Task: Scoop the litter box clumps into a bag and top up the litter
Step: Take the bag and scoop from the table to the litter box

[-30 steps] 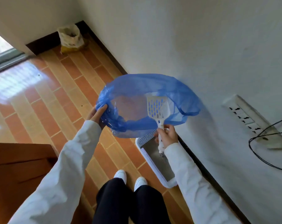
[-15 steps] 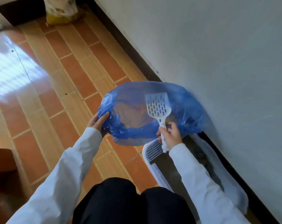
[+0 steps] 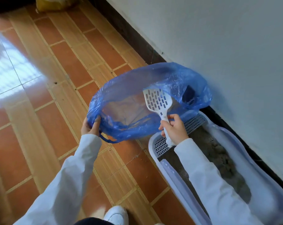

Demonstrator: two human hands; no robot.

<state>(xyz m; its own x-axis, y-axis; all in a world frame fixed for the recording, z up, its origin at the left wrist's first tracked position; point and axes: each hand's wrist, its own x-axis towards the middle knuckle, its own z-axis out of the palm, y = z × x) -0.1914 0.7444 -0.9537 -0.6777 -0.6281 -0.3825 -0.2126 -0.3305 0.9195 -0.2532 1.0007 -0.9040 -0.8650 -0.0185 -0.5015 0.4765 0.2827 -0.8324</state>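
Two hands worked over the tiled floor [image 3: 45,98] beside the white wall [image 3: 218,46]. The left hand [image 3: 90,126], at about eight o'clock of the blue bag [image 3: 178,78], was closed on the bag's rim, holding its mouth spread wide and raised off the tiles; a thin blue tie loop hung just below that grip. The right hand [image 3: 175,127] was wrapped tightly round the handle of the white slotted scoop [image 3: 158,101], whose blade pointed toward twelve o'clock and sat within the bag's open mouth, with nothing visible on its slots. The litter box [image 3: 174,181], pale with a perforated grate at its near end, lay along the dark skirting board [image 3: 137,38] at roughly five o'clock of the bag, touching or nearly touching the wall base. Grey litter [image 3: 218,153] with lumpy clumps filled its middle, partly hidden by the right white sleeve [image 3: 207,181]. A white shoe [image 3: 116,214] showed at six o'clock, and a yellowish sack [image 3: 54,4] stood at the far end of the floor, at eleven o'clock.
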